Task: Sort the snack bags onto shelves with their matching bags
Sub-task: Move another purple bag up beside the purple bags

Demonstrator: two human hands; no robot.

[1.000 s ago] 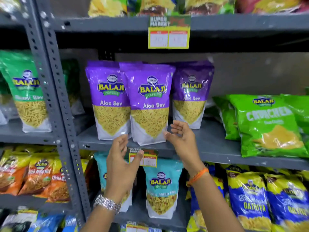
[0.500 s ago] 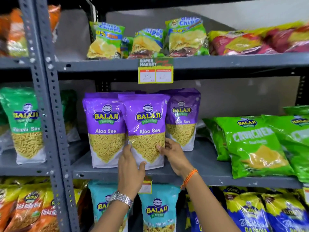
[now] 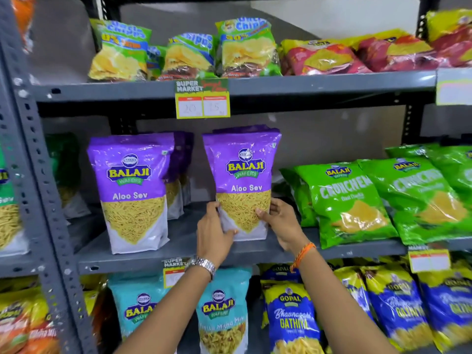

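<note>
A purple Aloo Sev bag (image 3: 242,175) stands upright on the middle grey shelf (image 3: 184,247), in front of another purple bag whose top edge shows behind it. My left hand (image 3: 214,235) grips its lower left corner and my right hand (image 3: 281,223) grips its lower right side. A second purple Aloo Sev bag (image 3: 134,190) stands to the left, with more purple bags (image 3: 180,175) behind it. A gap of bare shelf lies between the two front bags.
Green Crunchem bags (image 3: 347,200) lean close on the right. Chips bags (image 3: 245,47) and red bags (image 3: 329,57) fill the upper shelf. Teal Balaji bags (image 3: 222,310) and blue Gopal Gathiya bags (image 3: 291,320) sit below. A perforated steel upright (image 3: 38,175) stands left, and price tags (image 3: 202,98) hang off shelf edges.
Both hands closed on the middle purple bag and carried it to the right, in front of the right-hand purple bag. The view has tilted up and moved closer.
</note>
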